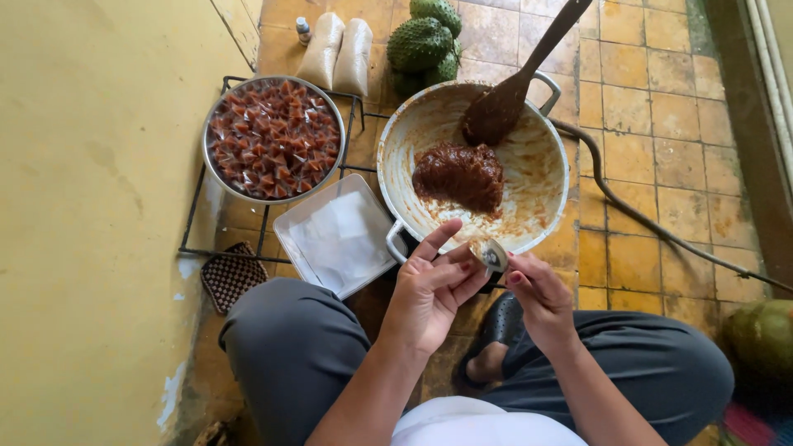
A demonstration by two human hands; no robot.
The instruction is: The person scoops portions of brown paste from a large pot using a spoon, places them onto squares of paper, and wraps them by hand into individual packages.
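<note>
Closest to us are our own knees in grey trousers (293, 347), folded as we squat on the tiled floor (652, 140), with a dark sandal (496, 326) between them. Just above, our left hand (429, 289) is half open, thumb and forefinger raised, its fingertips touching a small spoon (493, 254). Our right hand (541, 301) is pressed together around the spoon's handle, which is mostly hidden, so we cannot tell the exact grip.

The spoon sits at the near rim of the big white pan (529, 177), touching or just above it. Its bowl points up and left, toward the pan; its long axis seems to run from our right hand diagonally toward the brown paste (459, 175).

We judge the main risk to be the sticky paste: if it clings to the fingers, a lump could drop on the floor or our trousers rather than land cleanly. The pan hangs partly off the black metal rack (248, 239), so leaning on its rim might tip it, and the long wooden paddle (512, 91) resting in it could slide. The flat white tray (339, 235) lies just beside the pan, and the metal bowl of wrapped brown sweets (273, 139) stands behind it; a careless elbow could knock either.
</note>
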